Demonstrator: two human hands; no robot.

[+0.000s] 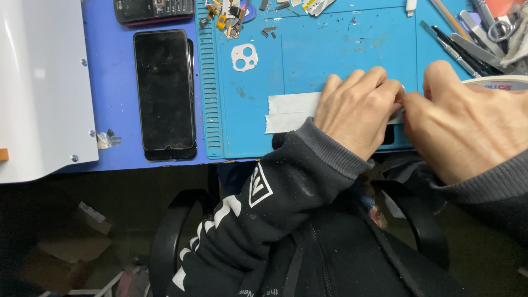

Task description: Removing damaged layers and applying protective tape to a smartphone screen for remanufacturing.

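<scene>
both hands met over the near edge of the blue silicone work mat (330,49): the left hand (356,110) lay knuckles-up with its fingers curled down onto a strip of pale grey tape (291,111), and the right hand (467,124) pinched toward the left fingertips, where the strip's right end disappeared. it looked as if both were gripping the tape between them, though the fingertips hid the exact hold. the strip lay flat across the mat, its free end reaching left toward the ridged slots. a white camera-hole cutout piece (245,57) sat on the mat above the strip, well apart from it. left of the mat, a black smartphone with a dark screen (164,91) rested face-up on the blue tabletop (113,77). metal tweezers and tools (467,41) lay at the mat's far right corner.
</scene>
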